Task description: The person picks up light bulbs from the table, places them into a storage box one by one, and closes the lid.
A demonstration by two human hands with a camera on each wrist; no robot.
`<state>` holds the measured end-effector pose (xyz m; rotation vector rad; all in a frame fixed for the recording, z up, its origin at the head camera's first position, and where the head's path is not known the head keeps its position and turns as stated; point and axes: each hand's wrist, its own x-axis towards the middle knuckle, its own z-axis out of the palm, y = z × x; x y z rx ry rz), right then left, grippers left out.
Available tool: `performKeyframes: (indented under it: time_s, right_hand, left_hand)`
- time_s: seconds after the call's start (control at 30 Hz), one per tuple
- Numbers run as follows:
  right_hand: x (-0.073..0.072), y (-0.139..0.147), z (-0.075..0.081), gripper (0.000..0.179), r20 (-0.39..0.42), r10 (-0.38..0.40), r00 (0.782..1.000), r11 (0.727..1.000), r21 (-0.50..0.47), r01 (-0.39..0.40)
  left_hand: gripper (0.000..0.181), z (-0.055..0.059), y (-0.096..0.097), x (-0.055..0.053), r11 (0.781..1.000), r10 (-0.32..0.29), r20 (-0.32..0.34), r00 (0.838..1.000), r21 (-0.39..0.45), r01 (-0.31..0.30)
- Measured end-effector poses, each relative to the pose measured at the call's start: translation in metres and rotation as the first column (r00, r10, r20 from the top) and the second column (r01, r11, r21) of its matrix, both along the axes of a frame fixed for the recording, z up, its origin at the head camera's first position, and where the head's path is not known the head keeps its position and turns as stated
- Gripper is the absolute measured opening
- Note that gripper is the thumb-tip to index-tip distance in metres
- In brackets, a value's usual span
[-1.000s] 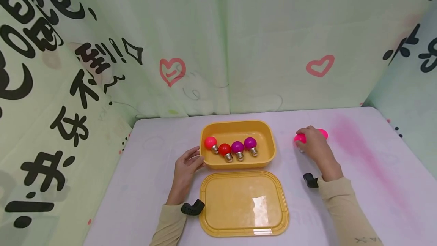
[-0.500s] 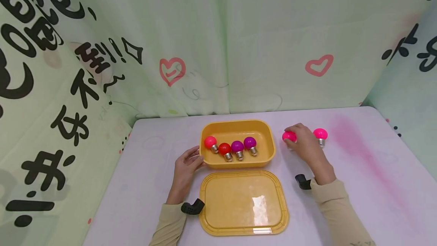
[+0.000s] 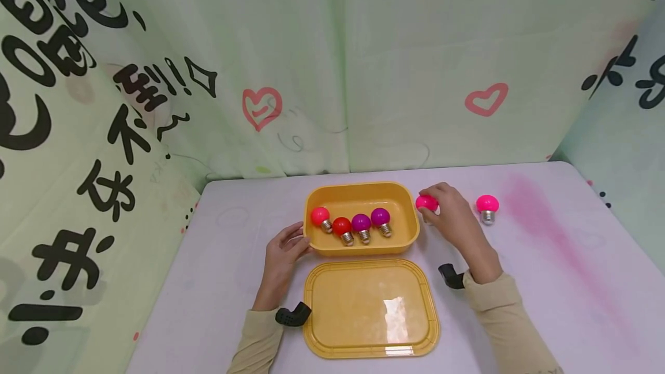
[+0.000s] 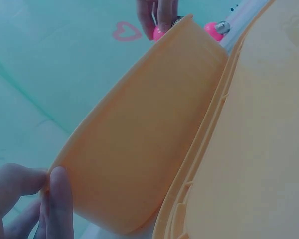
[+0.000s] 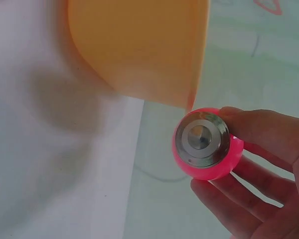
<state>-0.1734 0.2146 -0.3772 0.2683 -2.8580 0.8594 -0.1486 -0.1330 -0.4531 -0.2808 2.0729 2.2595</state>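
Note:
My right hand (image 3: 454, 217) pinches a pink light bulb (image 3: 427, 203) just off the right end of a yellow plastic box (image 3: 363, 251). In the right wrist view, the bulb's metal base (image 5: 202, 139) faces the camera, and thumb and fingers hold its pink globe. My left hand (image 3: 283, 261) holds the box's left end; the left wrist view shows its fingertips (image 4: 60, 181) pinching the rim. Inside the box lie a pinkish-red bulb (image 3: 320, 216), a red bulb (image 3: 342, 227) and two purple bulbs (image 3: 361, 224). Another pink bulb (image 3: 487, 205) stays on the table, right of my right hand.
A yellow lid (image 3: 363, 310) lies flat directly in front of the box. The white table (image 3: 234, 218) ends at a pale green curtain (image 3: 395, 62) behind, with more curtain at both sides. Black wrist camera mounts (image 3: 294, 314) stick out from both sleeves.
My right hand has carried the pink bulb leftward to the box's right end. The other pink bulb, partly covered before, now shows whole. My left hand and the box have stayed put.

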Motion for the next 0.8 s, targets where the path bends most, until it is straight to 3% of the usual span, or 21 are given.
performKeyframes:
  time_s: [0.43, 0.8]
  right_hand:
    - [-0.003, -0.017, 0.004, 0.033, -0.048, 0.033, 0.998, 0.999, -0.016, -0.034]
    - [-0.009, -0.031, 0.000, 0.031, -0.024, 0.079, 0.997, 0.997, 0.011, -0.079]
  left_hand:
    - [0.043, 0.001, -0.001, 0.000, 1.000, 0.007, 0.016, 1.000, 0.017, -0.008]
    - [0.043, 0.001, 0.000, -0.002, 0.999, 0.014, 0.020, 1.000, 0.037, -0.015]
